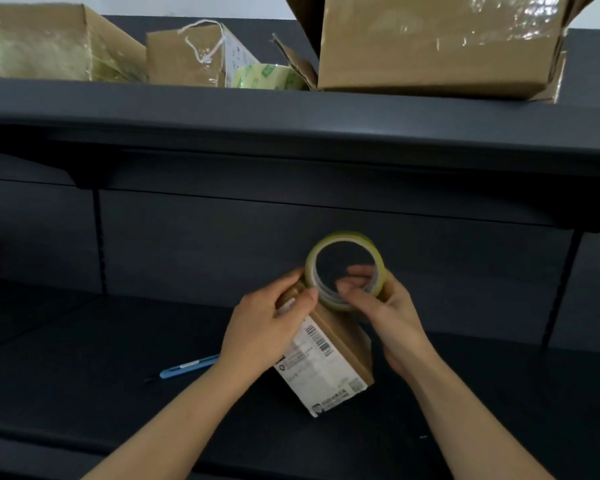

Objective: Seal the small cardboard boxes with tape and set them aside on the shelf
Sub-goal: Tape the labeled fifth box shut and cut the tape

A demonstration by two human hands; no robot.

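A labelled brown cardboard box [338, 353] stands tilted on the shelf [118, 341], clear tape roll [343, 236] at its top.

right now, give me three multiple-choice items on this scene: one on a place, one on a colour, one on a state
1. Where is the blue cutter relative to the small box?
A. on top of it
B. left of it, on the dark surface
C. inside it

2. What colour is the label on the small box?
A. white
B. red
C. green

3. What is the right hand doing?
A. lying flat and open
B. gripping the cutter
C. holding the tape roll

Answers:
1. B: the cutter lies on the surface, left of the box.
2. A: the label is white, with a barcode.
3. C: its fingers curl through the roll's core.
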